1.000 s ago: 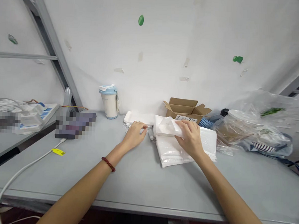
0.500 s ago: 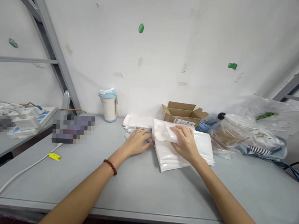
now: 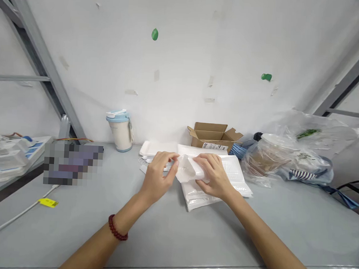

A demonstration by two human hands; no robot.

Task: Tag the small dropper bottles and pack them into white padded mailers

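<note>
My right hand [image 3: 212, 174] is closed around a small white pouch [image 3: 186, 170], holding it above a stack of white padded mailers [image 3: 236, 171]. The pouch's mouth gapes toward the left. At that mouth is my left hand [image 3: 158, 176], its thumb and index finger brought together in a pinch; what lies between the fingertips is too small to make out. Behind the left hand are some white looped pieces [image 3: 142, 160], partly covered by the fingers, and a flat white packet [image 3: 150, 146].
A small cardboard box [image 3: 211, 136] with raised flaps stands behind the mailers. To its right sit clear plastic bags around a lidded tub [image 3: 277, 145]. A cream and blue tumbler [image 3: 121, 133], a blurred-out dark object [image 3: 72, 165] and a white cable [image 3: 18, 216] are at left.
My left hand has risen from the desk by the white pieces to the pouch's mouth, its fingers now pinched. The pouch has tilted, its mouth more visible. The camera view has shifted slightly right.
</note>
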